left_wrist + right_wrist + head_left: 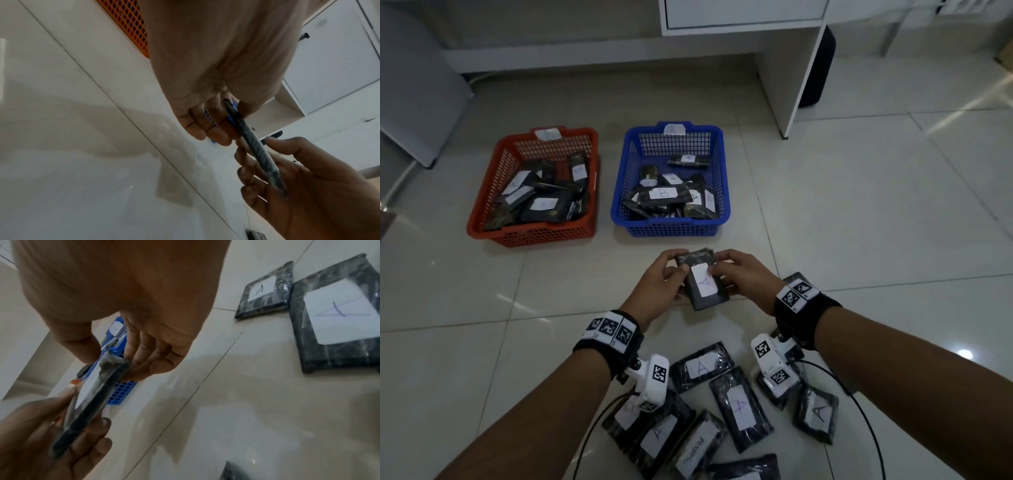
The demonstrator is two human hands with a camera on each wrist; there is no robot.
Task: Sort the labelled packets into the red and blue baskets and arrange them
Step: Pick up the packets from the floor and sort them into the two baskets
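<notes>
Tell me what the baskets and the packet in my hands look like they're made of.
Red basket and blue basket: moulded plastic, judging by the uniform lattice walls. Held packet: dark contents in glossy clear film, probably plastic, with a matte white paper-like label.

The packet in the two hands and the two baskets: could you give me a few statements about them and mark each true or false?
1. Both the left hand and the right hand hold the packet. True.
2. The held packet's label reads B. False: it reads A.
3. The blue basket carries an A tag. True.
4. The red basket is empty. False: packets lie in it.
5. The baskets are stacked. False: they stand side by side.
</notes>
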